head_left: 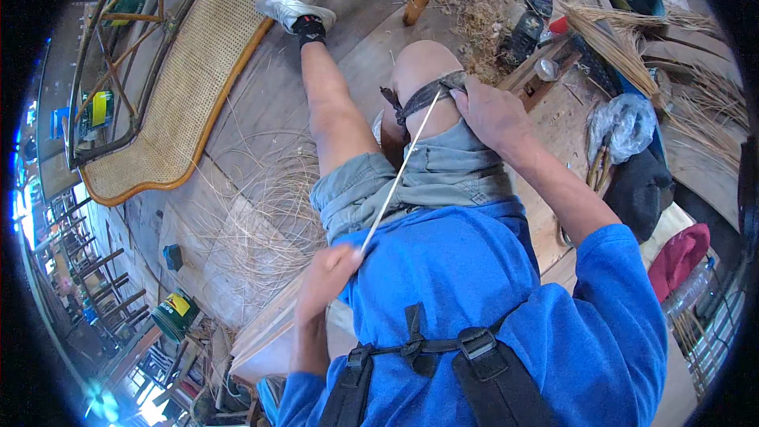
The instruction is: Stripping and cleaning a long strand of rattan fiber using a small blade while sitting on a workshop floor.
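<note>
We see a pale strip [402, 168] stretched taut on a slant above the person's lap, from the dark band [423, 100] tied round the right knee down to the left hand [328, 270] in front of the blue shirt [447, 261]. The left hand is closed, its fingers curled round the lower end of the strip; it is blurred, so we cannot make out each finger. The right hand [496, 117] lies against the outer side of the knee, its thumb on the band, just beside the place where the strip meets the cloth. We cannot tell how far its other fingers close, nor whether it grips the strip itself.

On the floor to the left of the lap we find a loose tangle of thin strands [273, 217], and beyond it a woven cane panel [186, 83] with a curved wooden rim. To the right of the knee lie a pair of black sandals [528, 28], with wood shavings [474, 20] near them. Farther right we see a bundle of dry strips [613, 46], a crumpled clear plastic bag [626, 122] and a maroon cloth [680, 259].
</note>
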Demonstrator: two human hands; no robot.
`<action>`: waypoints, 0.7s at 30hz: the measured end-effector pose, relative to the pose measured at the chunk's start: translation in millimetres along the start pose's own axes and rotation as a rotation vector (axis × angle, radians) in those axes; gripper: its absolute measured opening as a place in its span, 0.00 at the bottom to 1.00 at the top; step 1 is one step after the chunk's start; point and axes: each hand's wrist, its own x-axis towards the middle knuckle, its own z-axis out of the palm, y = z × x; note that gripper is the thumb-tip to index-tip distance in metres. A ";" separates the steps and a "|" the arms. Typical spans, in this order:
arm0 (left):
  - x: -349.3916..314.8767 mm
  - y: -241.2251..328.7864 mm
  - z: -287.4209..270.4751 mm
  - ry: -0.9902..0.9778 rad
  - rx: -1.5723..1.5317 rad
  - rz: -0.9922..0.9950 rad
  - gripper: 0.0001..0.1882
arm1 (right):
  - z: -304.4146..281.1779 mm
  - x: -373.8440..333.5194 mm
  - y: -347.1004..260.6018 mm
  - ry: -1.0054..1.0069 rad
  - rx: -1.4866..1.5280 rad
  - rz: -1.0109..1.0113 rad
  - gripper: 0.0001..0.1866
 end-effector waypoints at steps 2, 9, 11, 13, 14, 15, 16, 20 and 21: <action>-57.3 -35.7 -9.4 0.053 -0.242 -0.168 0.17 | 1.9 3.6 3.5 0.010 0.044 -0.006 0.18; -1.3 -16.1 11.7 0.542 -0.260 -0.033 0.10 | 5.5 -11.6 13.6 0.109 0.430 -0.054 0.19; 39.4 45.7 16.1 0.476 -0.278 0.074 0.11 | 4.9 -17.0 14.5 0.178 0.453 -0.149 0.19; 66.7 77.1 19.9 0.402 -0.317 0.129 0.11 | -5.8 -34.6 0.4 0.176 0.414 -0.216 0.17; 77.4 82.8 21.7 0.422 -0.333 0.131 0.11 | -12.9 -43.4 -7.5 0.092 0.464 -0.217 0.17; 85.0 87.2 22.0 0.302 -0.375 0.166 0.11 | -15.9 -51.1 -15.1 0.007 0.517 -0.214 0.16; 89.2 89.8 22.6 0.177 -0.413 0.202 0.11 | -14.8 -58.8 -21.8 0.001 0.510 -0.227 0.16; 92.4 94.5 23.7 0.147 -0.288 0.233 0.11 | -4.9 -71.5 -40.4 -0.409 1.091 -0.045 0.13; 93.1 90.9 27.1 0.086 -0.303 0.185 0.11 | 1.4 -71.3 -40.7 -0.471 1.211 -0.060 0.12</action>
